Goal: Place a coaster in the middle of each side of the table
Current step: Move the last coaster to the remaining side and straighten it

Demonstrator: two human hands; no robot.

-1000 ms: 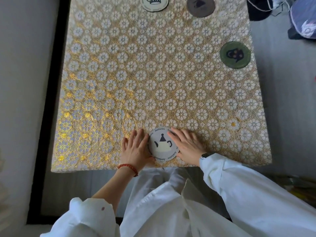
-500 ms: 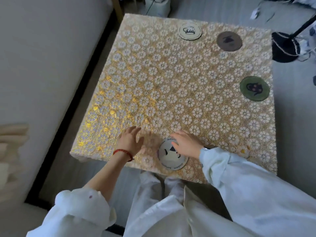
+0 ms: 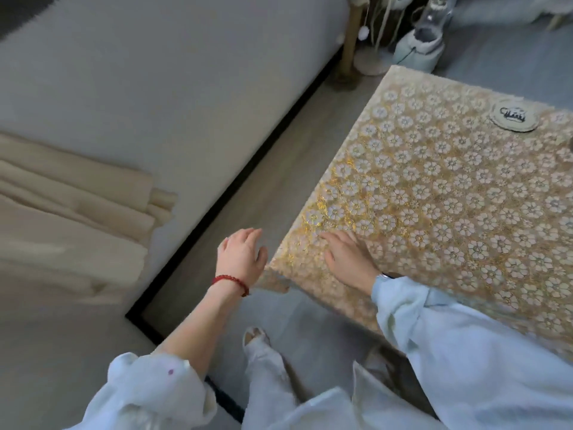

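The table [image 3: 449,193] wears a gold cloth patterned with white flowers and fills the right of the view. One cream coaster [image 3: 513,115] with a dark drawing lies near its far edge. My right hand [image 3: 347,257] rests flat on the cloth by the near left corner, fingers spread, holding nothing. My left hand [image 3: 243,256], with a red bead bracelet at the wrist, hangs in the air off the table's left corner, fingers loosely apart and empty. The coaster with the teapot drawing and the dark coasters are out of view.
A pale sofa [image 3: 155,88] with a dark base strip runs along the left, folded beige fabric [image 3: 71,212] lying on it. A narrow strip of grey floor [image 3: 248,193] separates it from the table. A wooden post [image 3: 352,35] and a white device [image 3: 418,48] stand beyond the far corner.
The view has swung left. Both hands have left the teapot coaster, which is out of frame; my left hand has moved off the table's corner and my right hand has slid left along the cloth.
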